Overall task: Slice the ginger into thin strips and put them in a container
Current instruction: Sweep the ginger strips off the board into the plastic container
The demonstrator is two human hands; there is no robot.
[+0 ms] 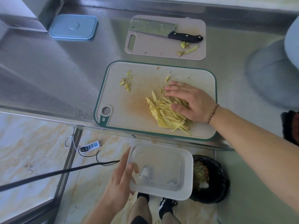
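Note:
A pile of pale yellow ginger strips (163, 113) lies on the green-rimmed cutting board (129, 97), near its front edge. My right hand (189, 101) rests flat on the right side of the pile, fingers spread and pointing left. My left hand (120, 180) grips the left rim of a translucent white rectangular container (161, 170), held below the counter's front edge, with nothing in it. A few ginger scraps (126, 81) sit at the board's far left.
A cleaver (161, 30) lies on a smaller pink board (145, 47) behind, with ginger offcuts (187, 49). A blue lid (73, 27) sits at the back left. On the floor are a black-lined waste bin (213, 178), a power strip (90, 146) and cables.

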